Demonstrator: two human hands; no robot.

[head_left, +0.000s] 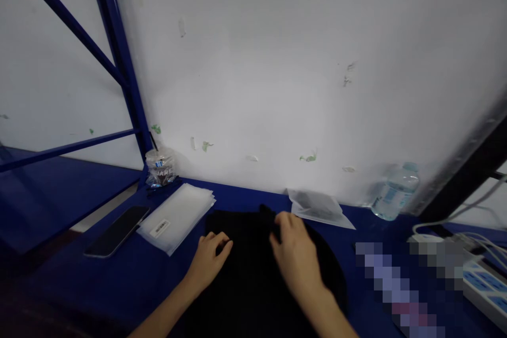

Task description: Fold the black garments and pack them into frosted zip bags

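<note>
A black cloth item (253, 280) lies on the blue table (245, 196) in front of me, its lower part running out of the frame. My left hand (209, 259) rests at its left edge, with the fingers curled and the thumb and forefinger a little apart. Over the upper right part is my right hand (295, 248), its thumb and fingers bent around a raised bit of the black cloth. A stack of frosted plastic bags (180, 216) with a barcode label lies left of the cloth.
A phone (118, 232) and a clear cup (160, 167) are at the left. Behind the cloth is a translucent bag (319, 206). A plastic bottle (397, 191), cables and a power strip (485, 285) are at the right. A blue frame (122, 63) stands on the left.
</note>
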